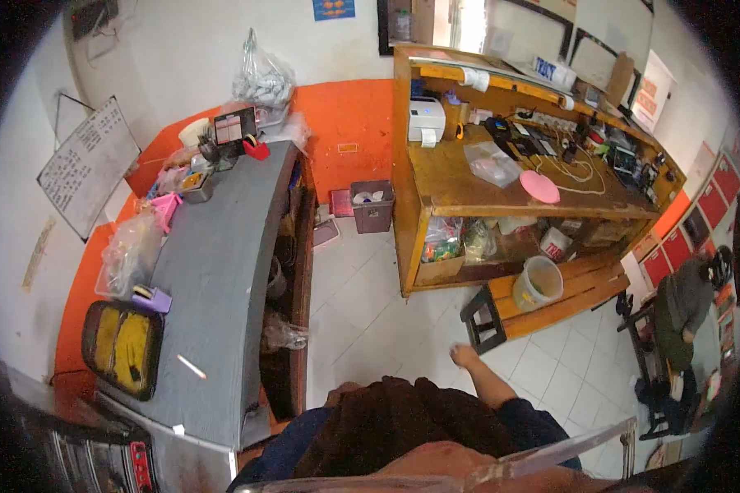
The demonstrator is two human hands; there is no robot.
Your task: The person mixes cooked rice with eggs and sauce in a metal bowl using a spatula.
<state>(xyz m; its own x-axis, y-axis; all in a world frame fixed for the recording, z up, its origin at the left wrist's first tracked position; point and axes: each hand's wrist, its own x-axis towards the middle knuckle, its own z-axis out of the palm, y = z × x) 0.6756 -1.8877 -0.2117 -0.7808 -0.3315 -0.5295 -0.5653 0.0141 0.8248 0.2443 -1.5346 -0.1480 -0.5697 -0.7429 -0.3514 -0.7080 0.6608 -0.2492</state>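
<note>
My right hand point(464, 355) hangs low beside the near end of the orange wooden bench point(510, 316), its fingers curled and nothing visible in them. A translucent bucket point(538, 283) stands on that bench. Close to the dark brown cloth point(411, 411) over my body, a small part of my left hand or wrist point(343, 393) shows; the cloth hides its fingers.
To the left runs a grey counter point(214, 246) with a black-and-yellow tray, bags and a tape dispenser. Ahead stand a waste bin point(372, 207) and a wooden desk point(444, 177) with a label printer. Another person point(682, 312) is at the far right.
</note>
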